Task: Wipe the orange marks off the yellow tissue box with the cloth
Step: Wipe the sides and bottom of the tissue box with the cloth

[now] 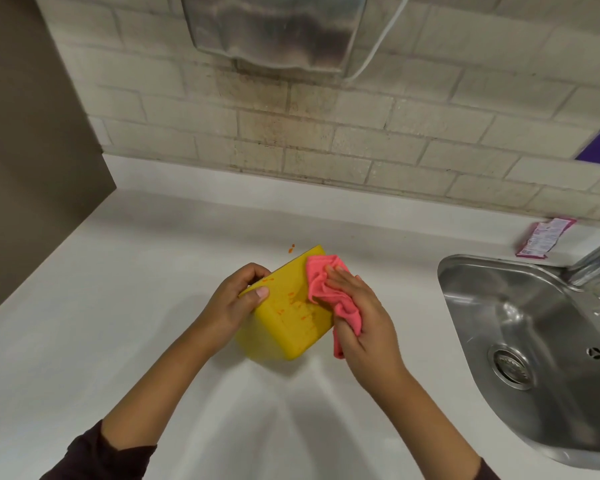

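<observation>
Left hand (234, 299) grips tissue box (288, 320); right hand (364, 317) presses cloth (326, 289); sink (520, 327) near.

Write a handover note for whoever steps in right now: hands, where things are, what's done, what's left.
Left hand: grips the yellow tissue box at its left edge, tilted on the white counter.
Right hand: presses the pink cloth onto the box's upper right.
Done: wiping is under way; how much is already cleaned cannot be told.
Left: orange marks on the box's middle and left edge; also orange specks on the counter behind it.
</observation>
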A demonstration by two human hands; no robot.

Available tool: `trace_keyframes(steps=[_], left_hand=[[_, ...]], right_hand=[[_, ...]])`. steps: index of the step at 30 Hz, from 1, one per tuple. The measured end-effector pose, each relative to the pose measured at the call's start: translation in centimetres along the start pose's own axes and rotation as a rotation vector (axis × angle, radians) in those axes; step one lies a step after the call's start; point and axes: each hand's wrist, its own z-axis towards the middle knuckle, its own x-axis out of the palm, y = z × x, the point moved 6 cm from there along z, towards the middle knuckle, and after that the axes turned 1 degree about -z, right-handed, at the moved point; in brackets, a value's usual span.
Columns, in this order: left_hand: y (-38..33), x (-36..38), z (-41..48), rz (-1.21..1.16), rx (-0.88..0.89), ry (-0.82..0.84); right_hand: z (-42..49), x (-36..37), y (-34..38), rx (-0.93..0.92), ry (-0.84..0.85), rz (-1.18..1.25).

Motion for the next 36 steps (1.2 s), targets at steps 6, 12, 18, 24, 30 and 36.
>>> trace_keyframes(steps=[6, 12, 18, 24, 30, 36], left_hand=[[0.3, 0.0, -0.2, 0.018, 0.007, -0.027], [-0.1, 0.3, -0.1, 0.008, 0.02, -0.007], [0.0, 0.7, -0.4, 0.055, 0.028, -0.006], [-0.2, 0.5, -0.1, -0.009, 0.021, -0.01], [-0.1, 0.4, -0.3, 0.015, 0.027, -0.032], [-0.2, 0.4, -0.4, -0.005, 0.021, -0.025]], right_hand=[[0.2, 2.2, 1.7, -0.031, -0.017, -0.053], [-1.1, 0.7, 0.8, -0.138, 0.146, -0.009], [-0.4, 1.2, 0.7, 0.093, -0.041, 0.128], [-1.7, 3.4, 3.1, -0.096, 0.104, -0.01], [-1.5, 0.8, 0.7, 0.085, -0.017, 0.131], [-0.9, 3.1, 2.8, 0.017, -0.018, -0.018]])
